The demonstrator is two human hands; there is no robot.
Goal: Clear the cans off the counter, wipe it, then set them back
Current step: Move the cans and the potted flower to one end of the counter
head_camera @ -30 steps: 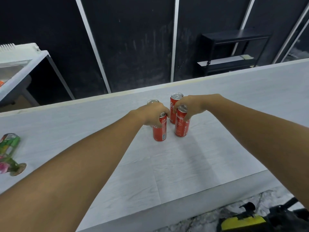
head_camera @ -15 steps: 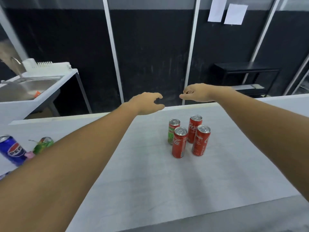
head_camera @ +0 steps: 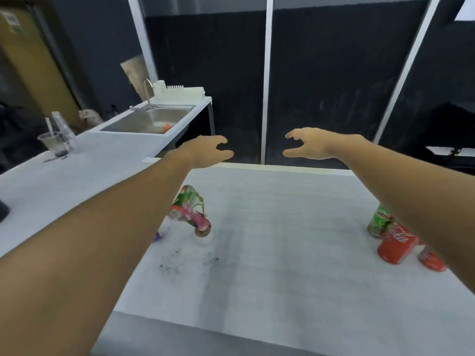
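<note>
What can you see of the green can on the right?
The green can stands about upright on the white counter, at the far end of the right-hand cluster. Red lettering on its side is too blurred to read. The right forearm hides its top; a red can stands just in front. No hand touches it.

dark panelled wall (head_camera: 334, 80) with pale uprights behind a steel sink (head_camera: 151, 122).

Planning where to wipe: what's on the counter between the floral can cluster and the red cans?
Head view: bare counter between floral cans and red cans; dark specks near floral cans.
</note>
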